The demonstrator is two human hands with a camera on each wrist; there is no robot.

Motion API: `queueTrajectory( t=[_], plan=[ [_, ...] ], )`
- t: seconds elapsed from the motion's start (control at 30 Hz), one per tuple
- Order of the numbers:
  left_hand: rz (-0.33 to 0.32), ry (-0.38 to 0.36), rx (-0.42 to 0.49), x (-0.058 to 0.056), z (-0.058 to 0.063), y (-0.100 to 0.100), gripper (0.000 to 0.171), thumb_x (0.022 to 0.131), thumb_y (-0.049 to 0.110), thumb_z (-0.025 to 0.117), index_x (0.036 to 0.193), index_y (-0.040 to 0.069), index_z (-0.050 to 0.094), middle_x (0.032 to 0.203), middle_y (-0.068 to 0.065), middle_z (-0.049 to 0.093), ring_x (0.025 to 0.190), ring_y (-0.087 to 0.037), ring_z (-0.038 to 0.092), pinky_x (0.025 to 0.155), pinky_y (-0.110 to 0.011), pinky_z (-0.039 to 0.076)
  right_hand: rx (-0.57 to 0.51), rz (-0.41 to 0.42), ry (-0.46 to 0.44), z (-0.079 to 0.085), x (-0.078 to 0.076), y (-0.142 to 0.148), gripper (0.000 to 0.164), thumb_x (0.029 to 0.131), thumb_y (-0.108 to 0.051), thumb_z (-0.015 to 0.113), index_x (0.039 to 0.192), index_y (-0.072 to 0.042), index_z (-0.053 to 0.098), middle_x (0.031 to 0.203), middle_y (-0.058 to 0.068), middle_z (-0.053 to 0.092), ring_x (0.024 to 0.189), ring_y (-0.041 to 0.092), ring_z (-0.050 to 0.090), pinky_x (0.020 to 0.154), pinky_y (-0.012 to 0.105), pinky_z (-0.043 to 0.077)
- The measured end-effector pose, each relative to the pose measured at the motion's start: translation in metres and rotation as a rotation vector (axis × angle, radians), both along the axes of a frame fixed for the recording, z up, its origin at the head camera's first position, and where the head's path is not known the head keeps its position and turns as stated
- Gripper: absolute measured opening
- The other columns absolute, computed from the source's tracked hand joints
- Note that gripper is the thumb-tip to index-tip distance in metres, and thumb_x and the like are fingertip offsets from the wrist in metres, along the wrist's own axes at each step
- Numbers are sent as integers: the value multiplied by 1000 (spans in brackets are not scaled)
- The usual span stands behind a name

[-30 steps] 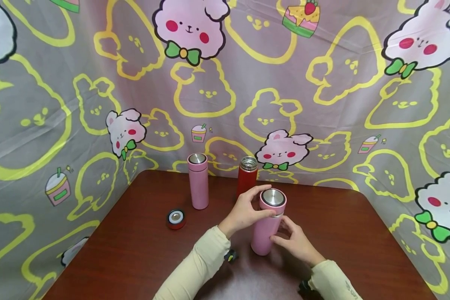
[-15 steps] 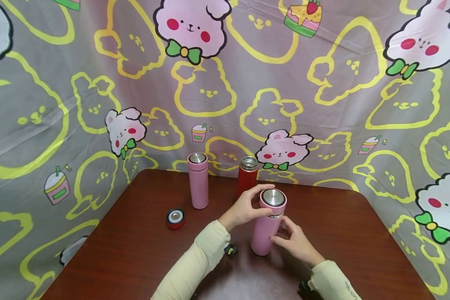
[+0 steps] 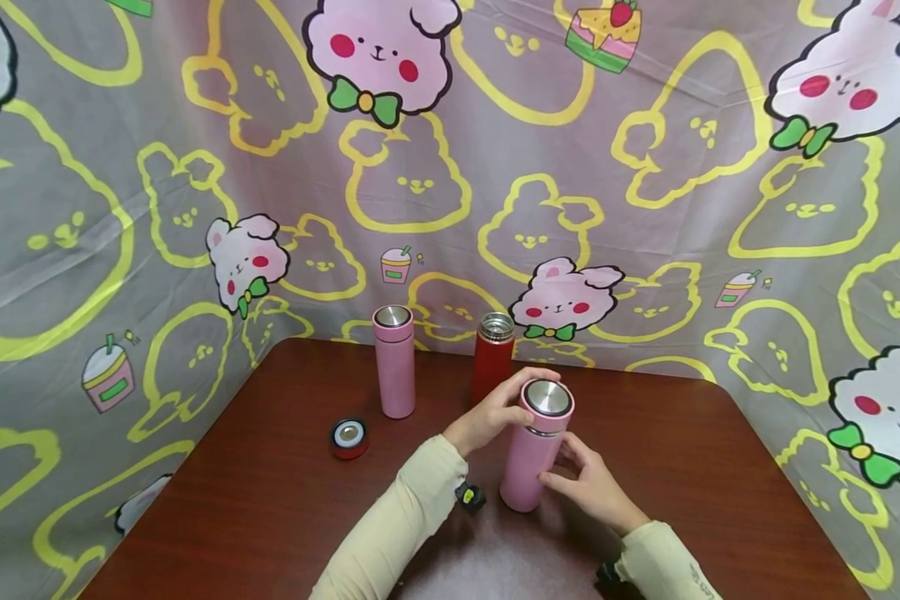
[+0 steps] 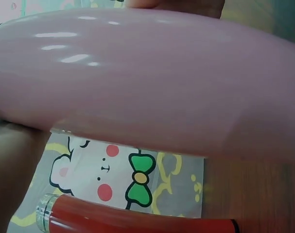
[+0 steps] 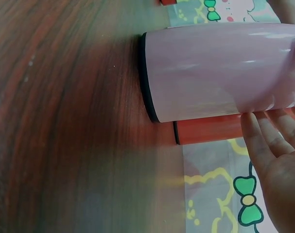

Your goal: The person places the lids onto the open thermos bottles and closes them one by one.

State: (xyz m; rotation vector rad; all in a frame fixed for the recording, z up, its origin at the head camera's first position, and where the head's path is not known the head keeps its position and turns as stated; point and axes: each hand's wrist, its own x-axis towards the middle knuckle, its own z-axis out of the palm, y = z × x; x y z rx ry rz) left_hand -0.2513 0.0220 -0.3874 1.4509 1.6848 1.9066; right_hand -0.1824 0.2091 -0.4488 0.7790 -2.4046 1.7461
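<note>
Person at a reddish-brown wooden desk [image 3: 270,517], both hands on the nearer pink thermos [image 3: 528,471], which is R of desk centre, in front of & slightly R of the red thermos [image 3: 492,367]. L hand [image 3: 498,411] is up top: grip closed round the pink lid [image 3: 549,400], thumb on near side, fingers round the far side; lid has a brushed-steel disc on top, & a thin silver band shows btwn lid & body. R hand [image 3: 596,487] is lower down: grip holds the pink body, thumb on near side, fingertips against the other, per R wrist view. Same view shows the thermos's black base edge close to desk; can't tell if it touches. Red thermos stands upright nr back edge, steel neck exposed, lower part partly hidden by L hand. Second pink thermos [image 3: 396,371] stands upright to its L, well apart, w/ steel-topped cap on. Red lid [image 3: 349,439] lies inner face up on desk, front-L of that one. Pale sleeves [image 3: 390,521] on both arms; black wrist device [image 3: 468,496] w/ yellow-green spot below L cuff. Backdrop cloth [image 3: 435,250] behind: grey-pink w/ yellow outlines, white bunny heads, green bows.
</note>
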Motion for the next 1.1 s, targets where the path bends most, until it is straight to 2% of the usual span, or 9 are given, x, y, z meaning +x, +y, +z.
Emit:
queueTrajectory(
  t=[0.13,0.3,0.5,0.7,0.8,0.93,1.1],
  plan=[
    [-7,-4,-31,1,1,0,54,77,15,42,129,2,32,122,-9,41,109,-18,44,92,-37,34,-1,2,3,-1,0,0,46,77,-4,66,118,-5,45,107,11,58,96,20,55,80,37,45],
    [2,-26,-61,4,5,-3,51,82,15,48,129,6,32,121,-4,43,108,-17,45,91,-34,36,-3,15,20,-2,-1,0,46,77,-3,66,117,-5,45,106,12,58,96,19,56,80,36,45],
    [120,-14,-81,20,25,-7,52,78,6,61,125,4,38,117,-2,47,103,-11,48,87,-30,40,-13,39,34,-2,-3,1,44,78,-2,64,117,-4,44,107,14,57,97,20,55,79,35,46],
    [190,-19,-68,28,26,-9,58,77,5,63,128,5,36,124,-8,43,104,-11,46,85,-30,42,-12,16,45,-1,-2,0,47,77,-2,65,119,-4,44,106,14,57,97,19,55,79,35,46],
    [261,-55,-62,34,23,-10,62,76,8,66,129,10,36,123,-6,44,102,-12,48,83,-31,43,-5,8,37,-1,-1,0,48,77,-3,66,120,-4,44,107,14,57,97,18,55,79,35,46],
    [399,-79,-61,43,16,-9,63,73,14,71,127,14,38,114,2,50,97,-11,52,80,-31,45,-5,10,31,-1,0,-1,48,77,-2,65,120,-3,43,107,14,57,97,18,55,79,37,45],
    [543,-47,-52,40,2,1,66,68,16,76,123,17,41,107,5,52,95,-10,52,78,-29,46,-9,3,26,1,0,-2,47,76,-2,66,118,-4,45,106,13,57,97,18,55,80,35,45]
  ],
)
